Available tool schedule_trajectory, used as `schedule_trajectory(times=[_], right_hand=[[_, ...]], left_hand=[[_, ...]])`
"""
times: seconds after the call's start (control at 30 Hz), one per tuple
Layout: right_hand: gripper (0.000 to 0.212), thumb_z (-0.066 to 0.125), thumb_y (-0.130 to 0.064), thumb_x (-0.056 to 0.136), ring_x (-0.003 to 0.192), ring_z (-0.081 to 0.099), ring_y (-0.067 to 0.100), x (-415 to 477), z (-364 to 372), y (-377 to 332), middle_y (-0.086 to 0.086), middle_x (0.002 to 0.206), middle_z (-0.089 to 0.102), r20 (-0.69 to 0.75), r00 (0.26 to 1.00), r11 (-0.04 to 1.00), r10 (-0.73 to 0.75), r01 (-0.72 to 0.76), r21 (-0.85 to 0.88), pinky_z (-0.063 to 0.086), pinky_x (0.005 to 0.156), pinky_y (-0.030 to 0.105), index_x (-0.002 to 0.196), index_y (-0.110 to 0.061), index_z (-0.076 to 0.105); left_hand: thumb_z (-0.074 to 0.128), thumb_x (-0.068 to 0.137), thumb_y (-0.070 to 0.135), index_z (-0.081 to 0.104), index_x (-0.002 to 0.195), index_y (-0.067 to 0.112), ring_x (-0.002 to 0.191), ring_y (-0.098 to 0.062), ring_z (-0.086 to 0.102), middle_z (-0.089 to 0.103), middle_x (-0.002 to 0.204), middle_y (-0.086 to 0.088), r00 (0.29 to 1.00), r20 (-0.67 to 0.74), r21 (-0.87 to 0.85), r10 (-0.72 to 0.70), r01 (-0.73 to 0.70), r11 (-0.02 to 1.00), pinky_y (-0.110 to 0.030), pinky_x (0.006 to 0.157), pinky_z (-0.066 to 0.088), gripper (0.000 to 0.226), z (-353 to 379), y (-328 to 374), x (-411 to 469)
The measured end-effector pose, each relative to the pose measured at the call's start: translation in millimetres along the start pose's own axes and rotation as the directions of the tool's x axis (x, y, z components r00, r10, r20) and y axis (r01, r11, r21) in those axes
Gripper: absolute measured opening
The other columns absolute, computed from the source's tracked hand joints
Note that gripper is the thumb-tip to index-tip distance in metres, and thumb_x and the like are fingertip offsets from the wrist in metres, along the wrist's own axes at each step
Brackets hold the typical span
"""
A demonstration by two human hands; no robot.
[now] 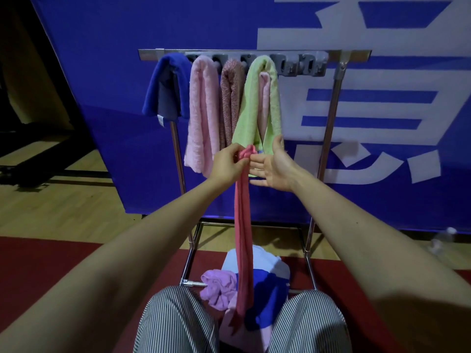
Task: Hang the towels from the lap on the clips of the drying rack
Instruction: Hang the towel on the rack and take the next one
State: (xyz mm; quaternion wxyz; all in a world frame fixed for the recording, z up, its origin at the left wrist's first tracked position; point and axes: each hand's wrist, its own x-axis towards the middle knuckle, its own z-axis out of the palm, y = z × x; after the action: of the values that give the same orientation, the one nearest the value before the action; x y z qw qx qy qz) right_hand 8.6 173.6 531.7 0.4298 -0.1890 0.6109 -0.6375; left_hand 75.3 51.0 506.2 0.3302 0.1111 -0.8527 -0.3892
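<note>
My left hand (228, 165) pinches the top end of a long pink-red towel (243, 238), which hangs straight down to my lap. My right hand (274, 165) is open beside that top end, palm turned toward it, fingertips close to the cloth. Behind my hands stands the drying rack (336, 80) with a grey strip of clips (298, 64) under its top bar. A blue towel (165, 85), a pale pink towel (202, 110), a speckled mauve towel (230, 98) and a green towel (254, 103) hang from the clips. On my lap lie a lilac towel (219, 287) and a blue-and-white towel (267, 289).
The clips at the right end of the strip hold nothing. A blue banner (127, 72) with white characters stands right behind the rack. The rack's base frame (188, 282) rests on a red mat (38, 263) near my knees. Wooden floor lies to the left.
</note>
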Motion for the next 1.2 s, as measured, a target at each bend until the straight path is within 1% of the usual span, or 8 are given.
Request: schedule_trajectory(times=[0.1, 0.2, 0.3, 0.4, 0.53, 0.7, 1.03, 1.2], right_hand=[[0.074, 0.017, -0.064, 0.093, 0.122, 0.052, 0.023, -4, -5, 2, 0.004, 0.14, 0.049, -0.082, 0.996, 0.968, -0.029, 0.007, -0.252, 0.042, 0.098, 0.039, 0.134, -0.012, 0.049], [0.046, 0.056, -0.043, 0.09, 0.104, 0.055, 0.018, -7, -14, 5, 0.003, 0.126, 0.056, -0.214, 0.952, 0.807, -0.217, 0.052, -0.589, 0.046, 0.081, 0.027, 0.125, -0.013, 0.053], [0.085, 0.073, -0.027, 0.079, 0.114, 0.046, 0.019, -5, -24, 7, 0.005, 0.133, 0.039, -0.181, 0.933, 0.78, -0.312, 0.143, -0.609, 0.043, 0.084, 0.025, 0.145, -0.019, 0.02], [0.091, 0.074, -0.015, 0.078, 0.124, 0.044, 0.021, -3, -20, 9, 0.005, 0.139, 0.036, -0.001, 0.949, 0.701, -0.315, 0.232, -0.674, 0.042, 0.093, 0.028, 0.148, -0.024, 0.016], [0.026, 0.063, -0.012, 0.086, 0.094, 0.057, 0.017, 2, -12, -1, 0.002, 0.098, 0.061, -0.045, 0.881, 0.636, -0.471, 0.304, -0.709, 0.047, 0.072, 0.02, 0.112, -0.01, 0.064], [0.023, 0.062, -0.009, 0.087, 0.083, 0.057, 0.009, 1, 6, -42, 0.005, 0.092, 0.063, -0.156, 0.705, 0.644, -0.692, 0.505, -0.575, 0.046, 0.062, 0.006, 0.109, -0.003, 0.066], [0.019, 0.063, -0.014, 0.086, 0.083, 0.052, 0.012, -9, -21, -29, 0.001, 0.09, 0.057, 0.008, 0.869, 0.503, -0.495, 0.294, -0.812, 0.041, 0.065, 0.017, 0.104, -0.008, 0.063], [0.022, 0.066, -0.018, 0.084, 0.084, 0.053, 0.012, -6, -17, -27, -0.001, 0.089, 0.058, 0.077, 0.842, 0.375, -0.534, 0.318, -0.871, 0.038, 0.064, 0.019, 0.104, -0.009, 0.066]], left_hand=[[0.057, 0.087, 0.003, 0.064, 0.096, 0.002, 0.074, -0.013, 0.052, 0.06, 0.079, -0.004, 0.999, 0.051, 0.029, 0.004, -0.006, 1.0, -0.013, 0.059, 0.04, 0.011, -6, -4, 4], [0.052, 0.089, -0.002, 0.063, 0.1, 0.001, 0.075, -0.016, 0.053, 0.057, 0.076, -0.001, 0.99, 0.137, -0.023, -0.022, 0.026, 0.999, -0.023, 0.063, 0.047, 0.016, -14, -9, 5], [0.049, 0.09, -0.003, 0.062, 0.104, 0.004, 0.075, -0.014, 0.055, 0.056, 0.075, 0.005, 0.979, 0.194, -0.061, -0.07, 0.083, 0.995, -0.034, 0.069, 0.051, 0.02, -20, -12, 5], [0.046, 0.092, -0.004, 0.06, 0.109, -0.001, 0.067, -0.005, 0.051, 0.056, 0.075, 0.006, 0.972, 0.226, -0.108, -0.065, 0.091, 0.99, -0.015, 0.058, 0.047, 0.022, -21, -6, 2], [0.046, 0.093, 0.0, 0.061, 0.109, 0.001, 0.076, -0.013, 0.056, 0.061, 0.085, -0.005, 0.975, 0.219, -0.073, -0.044, 0.062, 0.995, -0.028, 0.064, 0.051, 0.021, -23, 4, 4], [0.044, 0.086, -0.006, 0.063, 0.107, 0.005, 0.083, -0.003, 0.055, 0.061, 0.095, 0.002, 0.963, -0.205, 0.003, 0.173, -0.176, 0.984, -0.003, 0.068, 0.039, 0.031, -27, 35, 19], [0.05, 0.091, 0.005, 0.064, 0.101, 0.008, 0.069, -0.013, 0.053, 0.058, 0.076, 0.001, 0.993, 0.077, -0.147, -0.09, 0.1, 0.984, -0.039, 0.066, 0.052, 0.018, -4, 18, 14], [0.047, 0.094, 0.003, 0.06, 0.108, 0.003, 0.082, -0.018, 0.055, 0.056, 0.08, -0.001, 0.986, 0.135, -0.264, -0.098, 0.132, 0.955, -0.03, 0.058, 0.049, 0.019, -3, 19, 7]])
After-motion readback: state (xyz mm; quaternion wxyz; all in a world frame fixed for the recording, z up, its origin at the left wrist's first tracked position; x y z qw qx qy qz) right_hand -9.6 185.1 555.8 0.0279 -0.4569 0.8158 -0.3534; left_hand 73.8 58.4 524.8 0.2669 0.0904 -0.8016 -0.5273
